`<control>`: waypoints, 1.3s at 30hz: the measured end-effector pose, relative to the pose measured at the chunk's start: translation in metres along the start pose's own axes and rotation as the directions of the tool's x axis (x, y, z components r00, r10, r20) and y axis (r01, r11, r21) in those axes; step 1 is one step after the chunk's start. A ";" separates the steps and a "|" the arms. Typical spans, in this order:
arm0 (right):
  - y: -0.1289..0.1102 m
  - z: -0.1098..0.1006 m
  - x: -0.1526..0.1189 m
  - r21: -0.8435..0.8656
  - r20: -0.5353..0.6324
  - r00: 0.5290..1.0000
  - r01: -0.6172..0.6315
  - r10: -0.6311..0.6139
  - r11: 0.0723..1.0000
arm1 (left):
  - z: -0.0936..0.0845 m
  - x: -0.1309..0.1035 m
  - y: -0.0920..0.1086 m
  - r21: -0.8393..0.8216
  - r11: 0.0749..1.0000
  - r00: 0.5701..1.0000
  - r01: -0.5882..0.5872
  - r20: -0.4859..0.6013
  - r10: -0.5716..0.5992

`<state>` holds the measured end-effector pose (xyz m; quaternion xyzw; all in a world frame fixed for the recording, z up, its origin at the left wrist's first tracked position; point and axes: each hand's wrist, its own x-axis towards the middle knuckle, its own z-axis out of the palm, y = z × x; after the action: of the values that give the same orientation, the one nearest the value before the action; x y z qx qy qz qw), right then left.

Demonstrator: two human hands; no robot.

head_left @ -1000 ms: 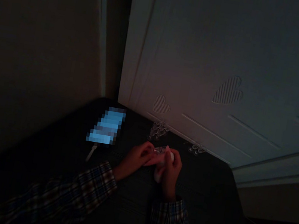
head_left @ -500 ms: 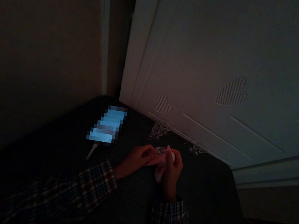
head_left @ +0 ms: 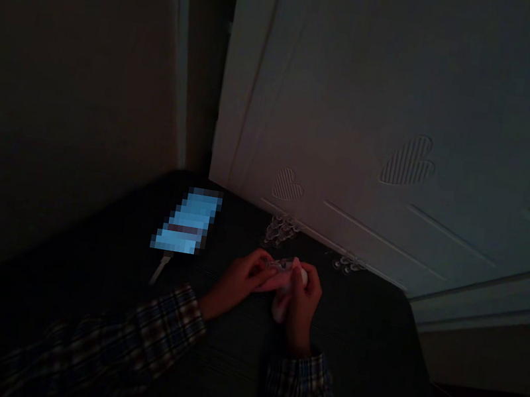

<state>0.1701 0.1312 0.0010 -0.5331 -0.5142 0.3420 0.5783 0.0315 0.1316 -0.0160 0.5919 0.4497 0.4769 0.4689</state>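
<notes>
Both hands meet over the dark table (head_left: 229, 360) at the centre of the dim view. A pinkish, soft-looking item (head_left: 274, 283) with a clear, shiny part along its top is held between them. My left hand (head_left: 238, 281) is closed on its left end, with thumb and fingers pinched. My right hand (head_left: 303, 304) wraps round its right end, where a pale rounded part shows by the fingers and another hangs below the palm. Exactly what the item is cannot be made out in the low light.
A lit phone (head_left: 188, 221), its screen blurred, lies on the left with a white cable (head_left: 161, 268) plugged in. Small clear ring-like pieces form a larger cluster (head_left: 281, 229) and a smaller cluster (head_left: 348, 263) near a white panel (head_left: 350, 105) with heart reliefs behind the table.
My left fingers have shifted slightly up and left along the top of the pinkish item. The whole view has moved slightly; my right hand keeps its grip.
</notes>
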 end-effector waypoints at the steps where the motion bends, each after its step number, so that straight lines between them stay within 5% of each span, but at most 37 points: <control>1: 0.000 0.000 0.000 0.008 0.001 1.000 -0.015 0.015 1.000 | 0.000 0.000 0.001 -0.001 1.000 1.000 0.005 0.008 -0.005; 39: -0.003 0.002 -0.004 -0.020 0.015 1.000 0.015 -0.015 1.000 | -0.003 0.006 -0.005 -0.269 0.951 0.988 0.152 0.051 -0.143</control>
<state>0.1664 0.1279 0.0030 -0.5323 -0.5260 0.3365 0.5717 0.0286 0.1387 -0.0196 0.4938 0.4156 0.4888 0.5870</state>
